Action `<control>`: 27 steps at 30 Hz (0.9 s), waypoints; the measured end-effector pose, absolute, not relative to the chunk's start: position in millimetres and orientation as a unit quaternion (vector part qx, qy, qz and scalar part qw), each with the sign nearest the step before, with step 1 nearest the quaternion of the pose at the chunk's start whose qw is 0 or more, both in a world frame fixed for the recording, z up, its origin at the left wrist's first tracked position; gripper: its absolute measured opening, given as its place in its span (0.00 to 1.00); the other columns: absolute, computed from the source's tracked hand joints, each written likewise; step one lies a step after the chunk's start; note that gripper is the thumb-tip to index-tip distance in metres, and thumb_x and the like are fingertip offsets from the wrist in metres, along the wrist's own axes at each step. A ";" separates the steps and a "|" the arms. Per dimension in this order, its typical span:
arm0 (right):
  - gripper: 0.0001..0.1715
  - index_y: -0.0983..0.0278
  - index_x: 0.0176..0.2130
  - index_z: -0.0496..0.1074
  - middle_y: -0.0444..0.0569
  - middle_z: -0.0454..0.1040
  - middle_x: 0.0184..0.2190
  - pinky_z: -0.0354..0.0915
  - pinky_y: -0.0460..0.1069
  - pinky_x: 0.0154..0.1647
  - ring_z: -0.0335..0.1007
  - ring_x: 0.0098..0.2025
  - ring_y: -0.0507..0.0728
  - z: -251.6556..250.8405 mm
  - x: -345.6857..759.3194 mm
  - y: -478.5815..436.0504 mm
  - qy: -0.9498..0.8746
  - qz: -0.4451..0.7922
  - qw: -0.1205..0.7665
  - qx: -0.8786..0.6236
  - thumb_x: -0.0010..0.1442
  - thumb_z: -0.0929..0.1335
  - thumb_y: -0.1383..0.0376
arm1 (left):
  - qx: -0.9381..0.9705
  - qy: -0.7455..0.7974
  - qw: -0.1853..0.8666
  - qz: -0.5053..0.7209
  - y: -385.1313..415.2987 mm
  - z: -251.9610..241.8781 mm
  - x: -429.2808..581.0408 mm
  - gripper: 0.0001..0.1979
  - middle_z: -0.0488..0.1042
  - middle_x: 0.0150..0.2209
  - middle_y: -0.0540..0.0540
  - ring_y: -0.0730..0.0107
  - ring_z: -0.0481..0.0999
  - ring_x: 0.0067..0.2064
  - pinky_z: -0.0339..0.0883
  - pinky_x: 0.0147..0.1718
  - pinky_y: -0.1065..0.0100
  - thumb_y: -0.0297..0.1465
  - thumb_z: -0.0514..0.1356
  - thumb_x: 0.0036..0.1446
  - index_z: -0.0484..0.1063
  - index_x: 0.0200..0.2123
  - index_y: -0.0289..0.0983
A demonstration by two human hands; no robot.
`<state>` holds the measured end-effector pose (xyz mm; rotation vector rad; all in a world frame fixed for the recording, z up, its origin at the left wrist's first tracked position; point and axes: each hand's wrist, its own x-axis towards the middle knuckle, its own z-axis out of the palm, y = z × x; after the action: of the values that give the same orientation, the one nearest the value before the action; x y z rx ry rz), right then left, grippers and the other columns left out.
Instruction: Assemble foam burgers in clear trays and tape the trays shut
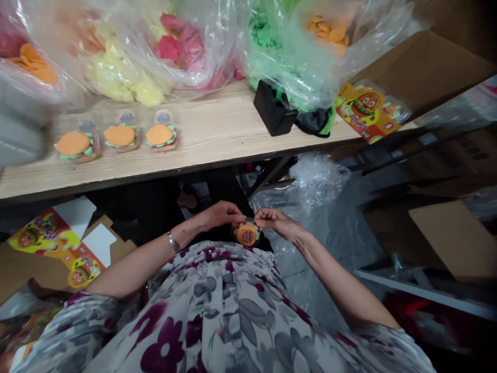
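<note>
Close to my lap, a small clear plastic pack with a gummy burger (246,234) and a round printed label is held between both hands. The fingertips of my left hand (225,213) pinch its upper left edge. At its upper right edge, my right hand (275,220) pinches it with thumb and forefinger. On the table (217,129) ahead stand three open clear packs, each with a burger: a left one (73,143), a middle one (120,135) and a right one (160,135).
Plastic bags hold yellow pieces (124,77), pink pieces (182,46) and orange pieces (330,31) along the table's back. A black tape dispenser (275,109) stands near the front edge. Printed display boxes lie at right (365,111) and lower left (58,241). Plastic film (318,176) lies below.
</note>
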<state>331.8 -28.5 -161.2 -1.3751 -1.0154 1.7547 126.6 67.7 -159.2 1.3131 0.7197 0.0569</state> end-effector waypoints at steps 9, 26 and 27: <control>0.18 0.65 0.33 0.71 0.41 0.69 0.27 0.55 0.45 0.30 0.61 0.29 0.49 -131.0 329.0 -15.2 -0.468 0.666 0.262 -0.518 0.49 0.73 0.53 | 0.636 0.286 0.716 0.009 73.6 -143.2 138.3 0.17 0.74 0.23 0.50 0.75 0.70 0.27 0.62 0.29 0.72 0.41 0.67 0.45 0.75 0.28 0.31; 0.18 0.63 0.33 0.70 0.42 0.68 0.29 0.57 0.46 0.33 0.61 0.31 0.50 -152.0 308.5 -13.3 -0.401 0.632 0.399 -0.529 0.51 0.72 0.52 | 0.669 0.285 0.686 -0.026 100.1 -141.9 113.3 0.17 0.74 0.24 0.50 0.74 0.70 0.27 0.62 0.29 0.73 0.42 0.66 0.45 0.74 0.29 0.33; 0.18 0.64 0.33 0.70 0.42 0.68 0.29 0.57 0.46 0.33 0.61 0.31 0.50 -150.5 307.3 -10.9 -0.414 0.629 0.390 -0.530 0.51 0.72 0.52 | 0.677 0.279 0.680 -0.035 100.7 -140.7 113.9 0.17 0.74 0.24 0.49 0.74 0.71 0.28 0.62 0.29 0.72 0.42 0.66 0.46 0.74 0.29 0.32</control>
<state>307.3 -10.9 -150.5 -1.3480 -1.0524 1.5990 113.9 100.7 -140.7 1.5200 0.6275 -0.0783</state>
